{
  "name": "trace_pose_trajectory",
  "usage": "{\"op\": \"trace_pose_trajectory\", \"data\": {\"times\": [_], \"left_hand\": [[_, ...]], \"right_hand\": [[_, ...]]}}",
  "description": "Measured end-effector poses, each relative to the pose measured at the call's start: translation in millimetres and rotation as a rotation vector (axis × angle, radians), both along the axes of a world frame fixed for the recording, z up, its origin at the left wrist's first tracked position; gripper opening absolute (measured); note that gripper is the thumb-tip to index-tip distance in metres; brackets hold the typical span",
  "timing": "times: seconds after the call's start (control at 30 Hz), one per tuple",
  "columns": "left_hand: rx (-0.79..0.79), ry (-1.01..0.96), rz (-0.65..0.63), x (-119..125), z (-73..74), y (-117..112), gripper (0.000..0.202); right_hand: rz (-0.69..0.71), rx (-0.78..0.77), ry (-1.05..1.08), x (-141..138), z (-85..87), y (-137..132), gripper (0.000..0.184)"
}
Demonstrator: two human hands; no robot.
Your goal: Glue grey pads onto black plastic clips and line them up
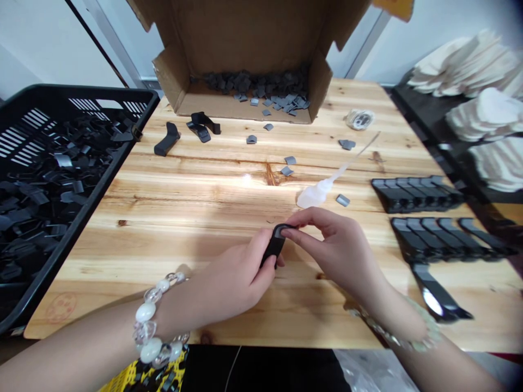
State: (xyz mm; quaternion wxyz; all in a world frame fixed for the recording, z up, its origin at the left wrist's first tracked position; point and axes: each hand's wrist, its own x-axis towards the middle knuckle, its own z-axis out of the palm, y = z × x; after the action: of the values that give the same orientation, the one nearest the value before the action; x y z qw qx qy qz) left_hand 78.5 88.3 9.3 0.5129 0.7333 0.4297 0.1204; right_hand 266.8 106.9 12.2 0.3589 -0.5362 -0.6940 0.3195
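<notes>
Left hand (231, 280) closes around a black plastic clip (274, 245) at lower center of the desk (122, 256), right hand (339, 256) pinching its top end, with a black crate (30, 147) at left and cardboard box (245, 38) at top.

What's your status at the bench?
Left hand, right hand both gripping black plastic part. White squeeze bottle just beyond, not blocking.
</notes>
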Motion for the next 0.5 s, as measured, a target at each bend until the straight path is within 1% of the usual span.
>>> {"op": "trace_pose_trajectory", "data": {"times": [0.2, 0.5], "left_hand": [[0.013, 0.012, -0.004, 0.5, -1.7, 0.7, 0.024], [0.003, -0.004, -0.001, 1.6, -0.6, 0.3, 0.020]], "right_hand": [[0.002, 0.024, -0.056, 1.6, 2.5, -1.3, 0.005], [-0.013, 0.075, -0.120, 1.3, 2.0, -2.5, 0.005]]}}
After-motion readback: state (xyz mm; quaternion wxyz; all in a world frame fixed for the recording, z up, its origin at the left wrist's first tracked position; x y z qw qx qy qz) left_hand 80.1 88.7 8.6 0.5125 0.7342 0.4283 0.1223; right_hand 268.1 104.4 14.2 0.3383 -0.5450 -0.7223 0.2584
